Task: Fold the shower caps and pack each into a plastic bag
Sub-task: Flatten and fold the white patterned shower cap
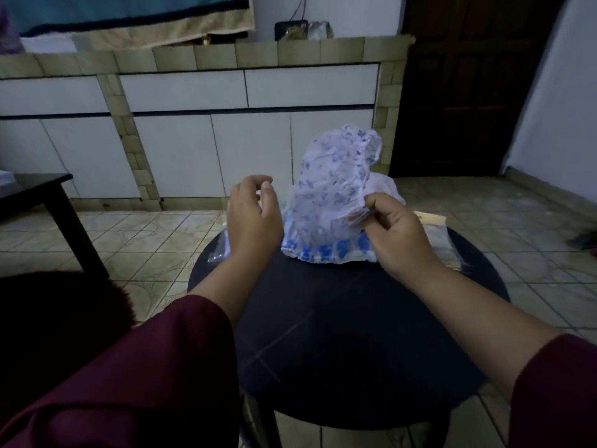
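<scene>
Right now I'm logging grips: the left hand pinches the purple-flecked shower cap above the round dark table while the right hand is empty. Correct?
Not quite: the hands are swapped. In the head view the right hand pinches the purple-flecked shower cap above the round dark table, while the left hand is empty.

I see one shower cap (332,189) lifted upright: thin white plastic, purple speckle print, crumpled, pinched at its lower right edge. Beneath it, a second cap (326,252) with bold blue print lies bunched on the dark round surface (339,334). Clear plastic bags: one (221,247) at the surface's left edge, a stack (442,240) at the right edge.
</scene>
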